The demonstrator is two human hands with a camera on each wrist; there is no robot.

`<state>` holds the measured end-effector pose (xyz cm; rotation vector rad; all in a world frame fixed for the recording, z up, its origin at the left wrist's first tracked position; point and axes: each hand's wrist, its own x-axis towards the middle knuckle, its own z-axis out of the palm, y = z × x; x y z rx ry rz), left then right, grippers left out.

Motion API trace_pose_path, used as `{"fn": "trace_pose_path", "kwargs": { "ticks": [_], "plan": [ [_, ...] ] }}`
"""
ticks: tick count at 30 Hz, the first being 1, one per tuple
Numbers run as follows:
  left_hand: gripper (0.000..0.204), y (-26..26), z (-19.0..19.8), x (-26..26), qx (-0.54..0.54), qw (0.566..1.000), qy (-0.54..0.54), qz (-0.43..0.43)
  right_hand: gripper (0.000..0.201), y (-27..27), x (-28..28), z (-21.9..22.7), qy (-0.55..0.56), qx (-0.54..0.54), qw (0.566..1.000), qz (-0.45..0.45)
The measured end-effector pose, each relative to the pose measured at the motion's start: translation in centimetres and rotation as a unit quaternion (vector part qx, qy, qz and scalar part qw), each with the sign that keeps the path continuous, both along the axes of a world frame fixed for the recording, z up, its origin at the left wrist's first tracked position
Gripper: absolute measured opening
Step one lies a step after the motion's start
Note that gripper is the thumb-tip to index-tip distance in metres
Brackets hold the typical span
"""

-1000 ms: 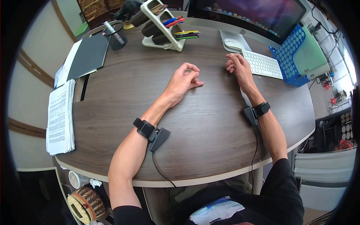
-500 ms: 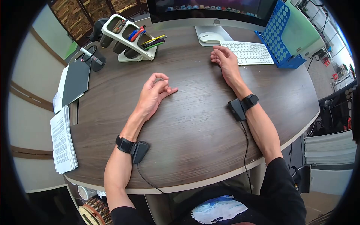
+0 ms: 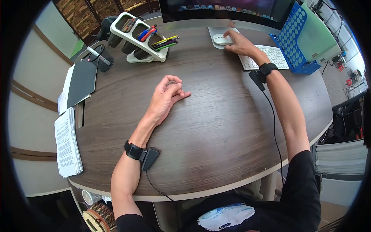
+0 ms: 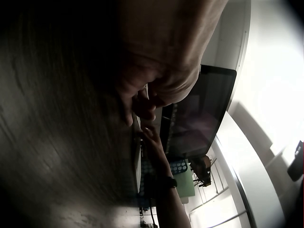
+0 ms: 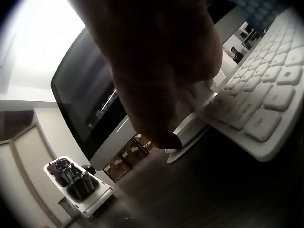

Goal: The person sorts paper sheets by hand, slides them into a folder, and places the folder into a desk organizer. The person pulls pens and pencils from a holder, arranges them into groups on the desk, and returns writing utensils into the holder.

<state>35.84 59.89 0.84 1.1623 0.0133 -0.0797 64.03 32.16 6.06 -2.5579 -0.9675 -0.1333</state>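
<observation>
My right hand is at the white computer mouse from its right side, index finger at the far edge and thumb at the near edge. The mouse sits on the monitor's silver foot. In the right wrist view the thumb hangs beside the mouse, and the palm hides the rest of the grip. My left hand rests on the table with its fingers loosely curled and nothing in them. Close up, the left wrist view has that hand shadowed against the tabletop.
A white keyboard lies just under the right wrist, beside a blue file rack. The monitor stands at the back. A white pen organizer, a mesh pen cup, a dark folder and a paper stack line the left.
My right hand has moved forward from in front of the keyboard to the mouse, its fingers spreading around it. The left hand stays in place. The head view has shifted.
</observation>
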Motion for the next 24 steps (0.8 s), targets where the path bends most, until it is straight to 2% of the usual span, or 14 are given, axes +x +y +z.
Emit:
{"fn": "trace_pose_path", "kwargs": {
  "ticks": [2,5,8,12,14,15,16,17,18,22,24],
  "plan": [
    [0.011,0.1,-0.1,0.0,0.001,1.000,-0.002,0.000,0.052,0.3,1.0,0.2,0.036,-0.062,0.997,-0.035],
    [0.010,0.1,-0.2,0.0,0.001,1.000,-0.002,0.000,0.053,-0.1,3.1,-1.1,-0.021,-0.033,0.999,0.002],
    [0.011,0.1,-0.2,0.1,0.002,1.000,-0.006,-0.002,0.058,1.0,1.6,-0.1,-0.001,-0.001,1.000,0.013],
    [0.012,0.3,-0.5,0.1,-0.003,1.000,-0.003,-0.003,0.065,2.7,-4.1,1.7,0.061,0.073,0.995,0.021],
    [0.013,0.3,-0.5,0.1,-0.004,1.000,-0.006,-0.006,0.064,3.0,-7.0,1.7,0.249,0.240,0.938,0.023],
    [0.013,0.3,-0.5,0.1,-0.002,1.000,-0.007,-0.004,0.064,2.9,-8.3,1.4,0.250,0.238,0.938,0.024],
    [0.013,0.2,-0.5,0.1,0.001,1.000,-0.009,-0.003,0.060,2.8,-9.6,1.0,0.380,0.329,0.863,0.053],
    [0.013,0.2,-0.6,0.1,0.000,1.000,-0.007,-0.003,0.057,2.6,-10.8,0.6,0.499,0.410,0.760,0.078],
    [0.012,0.3,-0.5,0.1,0.003,1.000,-0.009,-0.003,0.057,2.6,-11.8,0.2,0.501,0.409,0.759,0.076],
    [0.012,0.3,-0.5,0.1,0.004,1.000,-0.012,-0.005,0.057,2.8,-14.1,-1.3,0.580,0.468,0.661,0.087],
    [0.012,0.3,-0.5,0.1,0.003,1.000,-0.011,-0.005,0.057,2.9,-14.3,-1.8,0.582,0.467,0.660,0.088]
  ]
}}
